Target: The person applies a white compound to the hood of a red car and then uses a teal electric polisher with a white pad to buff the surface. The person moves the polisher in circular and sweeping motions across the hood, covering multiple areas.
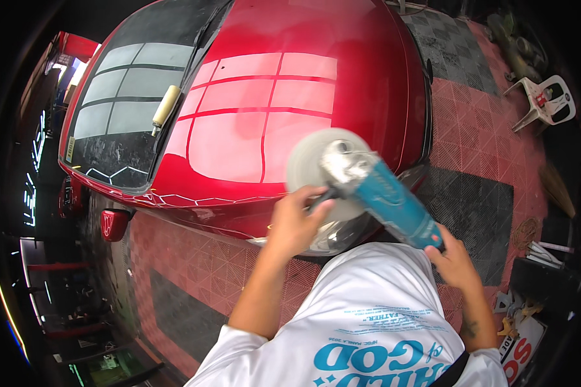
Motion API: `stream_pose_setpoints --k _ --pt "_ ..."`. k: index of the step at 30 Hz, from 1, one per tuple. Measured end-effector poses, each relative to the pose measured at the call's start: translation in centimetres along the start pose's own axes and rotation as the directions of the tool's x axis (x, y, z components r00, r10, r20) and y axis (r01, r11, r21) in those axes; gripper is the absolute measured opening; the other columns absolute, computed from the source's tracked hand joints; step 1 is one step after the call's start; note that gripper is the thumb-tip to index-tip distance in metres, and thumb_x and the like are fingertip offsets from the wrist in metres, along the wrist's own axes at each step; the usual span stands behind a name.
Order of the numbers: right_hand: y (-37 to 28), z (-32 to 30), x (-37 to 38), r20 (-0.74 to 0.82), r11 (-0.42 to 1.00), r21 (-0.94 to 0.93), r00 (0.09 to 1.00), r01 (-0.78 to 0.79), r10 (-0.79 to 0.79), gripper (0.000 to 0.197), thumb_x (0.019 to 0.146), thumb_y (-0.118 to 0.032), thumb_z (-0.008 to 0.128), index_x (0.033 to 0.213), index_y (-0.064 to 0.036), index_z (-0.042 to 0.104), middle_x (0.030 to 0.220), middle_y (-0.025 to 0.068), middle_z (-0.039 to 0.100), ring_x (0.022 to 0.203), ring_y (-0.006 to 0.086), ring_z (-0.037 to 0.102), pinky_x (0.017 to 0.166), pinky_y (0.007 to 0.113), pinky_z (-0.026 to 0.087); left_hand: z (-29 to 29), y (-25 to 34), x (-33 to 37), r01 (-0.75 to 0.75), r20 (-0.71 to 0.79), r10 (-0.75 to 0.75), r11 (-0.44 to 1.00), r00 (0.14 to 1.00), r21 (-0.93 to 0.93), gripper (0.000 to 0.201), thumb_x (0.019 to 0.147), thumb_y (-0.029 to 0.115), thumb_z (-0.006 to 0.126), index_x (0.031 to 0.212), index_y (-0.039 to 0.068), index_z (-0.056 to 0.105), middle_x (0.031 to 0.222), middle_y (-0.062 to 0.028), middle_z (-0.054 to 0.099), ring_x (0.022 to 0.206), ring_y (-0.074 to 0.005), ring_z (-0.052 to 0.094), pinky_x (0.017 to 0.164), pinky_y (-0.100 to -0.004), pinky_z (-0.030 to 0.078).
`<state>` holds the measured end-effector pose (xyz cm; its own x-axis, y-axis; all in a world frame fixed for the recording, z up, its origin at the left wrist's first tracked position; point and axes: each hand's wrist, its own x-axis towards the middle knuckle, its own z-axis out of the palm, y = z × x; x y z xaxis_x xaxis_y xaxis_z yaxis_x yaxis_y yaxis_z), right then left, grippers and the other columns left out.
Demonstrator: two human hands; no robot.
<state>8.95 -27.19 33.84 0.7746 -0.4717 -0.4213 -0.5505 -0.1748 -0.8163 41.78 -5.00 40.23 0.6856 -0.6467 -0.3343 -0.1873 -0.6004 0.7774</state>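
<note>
A teal rotary polisher (394, 200) with a silver head and a round pale pad (316, 158) is between my hands, over the front corner of a red car (290, 122). My left hand (297, 222) is closed round the dark side handle near the pad. At the rear end of the body, my right hand (455, 258) grips the polisher. The pad overlaps the hood's edge and part of the headlight (332, 238); I cannot tell how firmly it touches. The pad's edge is smeared by motion.
A cream bottle (166, 106) lies at the base of the windshield (119, 97). The red side mirror (114, 224) sticks out at left. A white plastic chair (549, 100) with a small red item stands on the tiled floor (465, 122) at right. Signs and tools lie lower right.
</note>
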Motion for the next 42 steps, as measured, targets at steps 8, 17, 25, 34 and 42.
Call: stream_pose_setpoints --k 8,17,25,34,42 --pt "8.7 -1.6 -1.6 -0.143 0.960 0.258 0.979 -0.104 0.144 0.072 0.113 -0.054 0.073 0.161 -0.0031 0.058 0.086 0.0057 0.070 0.064 0.0100 0.063 0.056 0.027 0.052 8.2 3.9 7.6 -0.210 0.189 0.187 0.971 0.964 0.111 0.042 0.105 0.028 0.084 0.135 -0.002 0.079 0.090 -0.0210 0.079 0.068 -0.0218 0.073 0.069 -0.0395 0.058" --pt "-2.2 -1.0 0.8 0.145 0.998 0.034 0.988 0.054 -0.059 0.066 0.113 -0.041 0.071 0.163 -0.0009 0.054 0.126 0.0293 0.081 0.112 0.0442 0.081 0.103 0.051 0.061 -1.5 1.0 -0.5 0.057 -0.044 -0.059 0.998 0.997 -0.033 0.033 0.109 0.017 0.080 0.137 0.000 0.074 0.094 -0.0141 0.081 0.068 -0.0121 0.068 0.061 -0.0312 0.054" --pt "-13.5 7.1 7.5 0.533 0.949 -0.088 0.819 0.304 -0.213 0.079 0.115 -0.055 0.061 0.169 -0.0007 0.041 0.128 0.0380 0.077 0.123 0.0542 0.075 0.107 0.058 0.057 -14.1 -6.6 -10.5 0.163 -0.391 -0.221 0.971 0.894 -0.175 0.029 0.110 0.012 0.078 0.137 0.001 0.076 0.100 -0.0083 0.083 0.066 -0.0079 0.065 0.054 -0.0236 0.049" --pt "-16.2 12.4 8.7 0.566 0.898 -0.083 0.762 0.432 -0.315 0.089 0.114 -0.058 0.062 0.179 -0.0073 0.029 0.127 0.0365 0.077 0.122 0.0548 0.075 0.109 0.059 0.057 -19.0 -11.3 -13.2 0.092 -0.468 -0.187 0.972 0.864 -0.218 0.027 0.112 0.008 0.074 0.136 -0.003 0.073 0.104 -0.0117 0.084 0.059 -0.0099 0.063 0.051 -0.0234 0.047" --pt "-3.8 3.6 3.9 0.290 0.979 -0.169 0.955 0.111 -0.058 0.089 0.095 -0.051 0.088 0.166 -0.0079 0.056 0.125 0.0295 0.082 0.120 0.0466 0.080 0.109 0.052 0.060 -3.4 -5.9 -9.4 0.065 -0.224 -0.108 0.979 0.969 -0.192 0.032 0.111 0.007 0.076 0.141 -0.002 0.070 0.116 -0.0109 0.083 0.079 -0.0061 0.066 0.064 -0.0243 0.053"
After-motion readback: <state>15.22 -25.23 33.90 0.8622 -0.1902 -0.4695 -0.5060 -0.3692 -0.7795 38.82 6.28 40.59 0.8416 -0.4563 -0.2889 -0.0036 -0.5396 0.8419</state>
